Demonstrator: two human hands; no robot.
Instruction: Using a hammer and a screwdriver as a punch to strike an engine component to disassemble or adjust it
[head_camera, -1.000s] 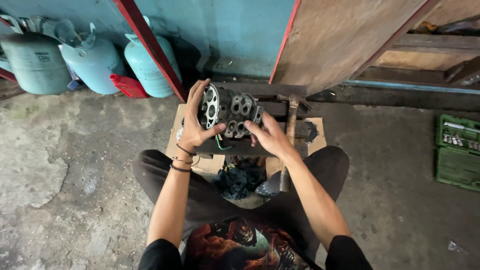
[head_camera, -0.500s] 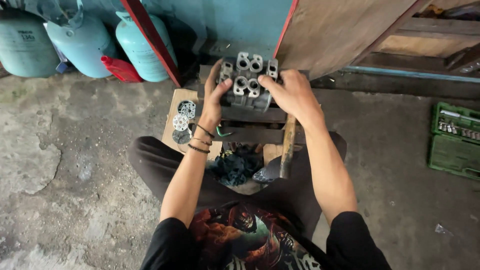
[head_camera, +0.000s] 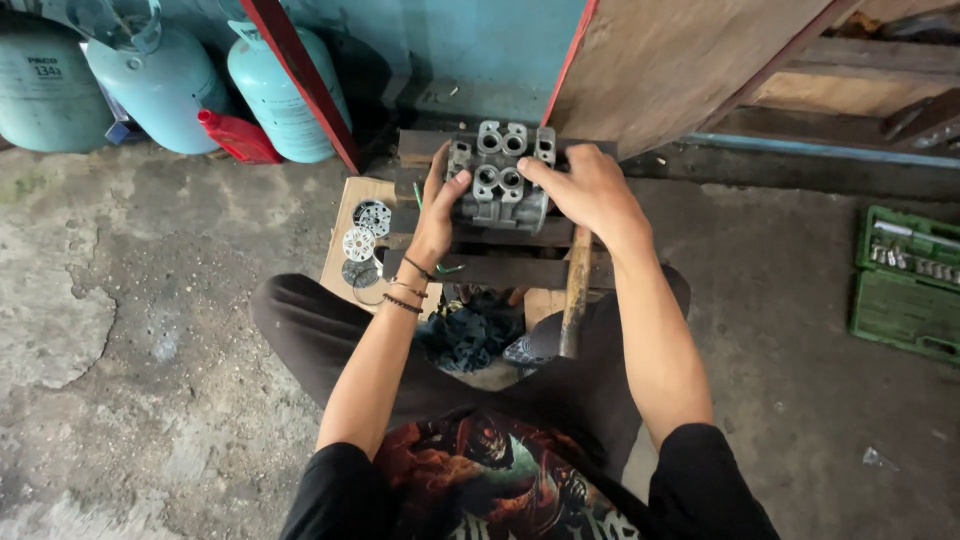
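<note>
Hands, left hand (head_camera: 436, 222) and right hand (head_camera: 590, 190), fingers clamped on ribbed grey cast-metal block (head_camera: 500, 180), wooden hammer handle (head_camera: 575, 295) below

Green socket case (head_camera: 905, 282) cut off rightward

Soft, even daylight, moderately bright; no harsh glare. Diffuse shadows under the metal casting (head_camera: 500, 185) and behind the gas cylinders (head_camera: 150, 85), deepest in the corner recess. Concrete floor (head_camera: 130, 330) evenly lit, texture crisp. Centre sharp; slight softness on fingers. Wide-angle bending toward edges, cylinders and green tool case (head_camera: 905, 280) stretched outward.
</note>
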